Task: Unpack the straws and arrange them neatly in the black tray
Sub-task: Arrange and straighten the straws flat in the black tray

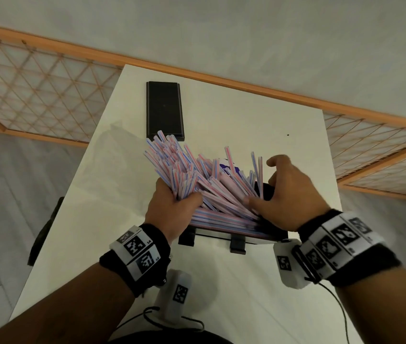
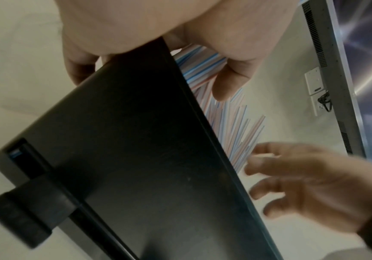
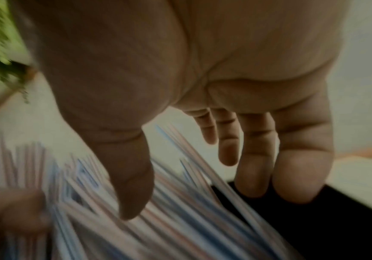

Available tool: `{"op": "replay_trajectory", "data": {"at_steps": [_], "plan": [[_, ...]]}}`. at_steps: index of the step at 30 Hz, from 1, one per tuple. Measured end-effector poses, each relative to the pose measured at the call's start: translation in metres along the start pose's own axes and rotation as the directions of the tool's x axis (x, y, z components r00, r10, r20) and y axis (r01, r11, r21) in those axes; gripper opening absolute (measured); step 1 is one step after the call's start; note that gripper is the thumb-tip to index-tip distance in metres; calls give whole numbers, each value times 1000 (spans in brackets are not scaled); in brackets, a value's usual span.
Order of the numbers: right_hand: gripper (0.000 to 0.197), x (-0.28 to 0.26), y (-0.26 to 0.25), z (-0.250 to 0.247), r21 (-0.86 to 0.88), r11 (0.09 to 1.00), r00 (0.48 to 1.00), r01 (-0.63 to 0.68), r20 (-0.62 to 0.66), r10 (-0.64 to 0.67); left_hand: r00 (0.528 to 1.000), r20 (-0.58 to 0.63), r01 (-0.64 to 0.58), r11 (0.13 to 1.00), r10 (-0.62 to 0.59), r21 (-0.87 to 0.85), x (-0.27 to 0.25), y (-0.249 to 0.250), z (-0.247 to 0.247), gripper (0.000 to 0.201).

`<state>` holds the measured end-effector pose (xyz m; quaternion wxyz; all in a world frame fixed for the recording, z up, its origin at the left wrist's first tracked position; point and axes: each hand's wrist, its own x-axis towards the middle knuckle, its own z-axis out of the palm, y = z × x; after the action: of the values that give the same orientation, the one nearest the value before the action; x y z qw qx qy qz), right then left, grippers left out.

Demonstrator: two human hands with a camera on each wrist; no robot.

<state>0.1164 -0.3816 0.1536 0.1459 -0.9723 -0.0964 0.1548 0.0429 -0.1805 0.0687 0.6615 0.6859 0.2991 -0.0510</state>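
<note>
A big fanned bunch of red-and-blue striped straws (image 1: 197, 175) stands slanted in the near black tray (image 1: 222, 235) and leans away to the far left. My left hand (image 1: 179, 194) grips the bunch at its lower left. In the left wrist view its thumb (image 2: 225, 84) curls over the straws (image 2: 232, 126) beside the tray's outer wall (image 2: 136, 158). My right hand (image 1: 264, 184) is spread at the bunch's right side. Its thumb (image 3: 131, 184) touches the straws (image 3: 180, 219), and its fingers hang straight over the tray (image 3: 314, 219). A white, blue-printed wrapper (image 1: 226, 167) shows among the straws.
A second long black tray or lid (image 1: 164, 110) lies at the far part of the white table (image 1: 259, 125). A wooden lattice fence (image 1: 35, 90) runs behind the table. A dark chair (image 1: 45, 229) stands at the table's left edge. Cables and a white marker block (image 1: 174, 294) lie near me.
</note>
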Motion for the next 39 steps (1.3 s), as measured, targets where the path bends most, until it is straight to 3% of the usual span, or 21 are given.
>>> {"op": "replay_trajectory", "data": {"at_steps": [1,3,10,14,18,20,23,25,27,29,33,35,39], "plan": [[100,3,3,8,-3,999,998,-43,49,43,1000,4,-7,1000,7,1,0,-1,0,65],[108,8,5,22,14,998,995,-54,83,53,1000,11,-24,1000,24,9,1,-3,0,61],[66,16,-16,57,-104,982,988,155,41,-152,991,45,-129,991,128,23,5,-7,0,61],[45,12,-20,54,-25,969,969,245,13,-245,985,47,-167,986,166,23,7,-6,0,58],[36,3,-25,49,11,943,938,334,-103,-331,982,27,-189,981,188,41,7,-6,-1,61],[42,4,-28,53,4,953,949,304,-91,-302,979,-24,-200,977,202,78,3,-3,-3,55],[65,4,-25,60,36,972,972,232,-40,-230,955,-140,-229,949,263,216,-4,5,-10,52],[75,0,-18,60,84,979,977,188,-123,-177,959,-152,-189,938,240,290,-5,9,-16,57],[63,-5,-9,55,94,990,975,105,-203,-84,965,-118,-177,915,234,362,-3,11,-19,56],[52,-10,-3,51,69,997,989,42,-144,-32,963,-96,-191,892,250,409,-1,13,-20,49],[47,-16,2,70,134,980,984,147,85,-159,955,-104,-211,879,279,427,1,17,-20,51],[41,-15,1,80,149,972,974,182,109,-199,947,-97,-234,867,305,440,1,19,-21,54],[40,-10,3,78,146,976,977,161,120,-179,936,-62,-278,835,347,476,-2,21,-23,38]]}}
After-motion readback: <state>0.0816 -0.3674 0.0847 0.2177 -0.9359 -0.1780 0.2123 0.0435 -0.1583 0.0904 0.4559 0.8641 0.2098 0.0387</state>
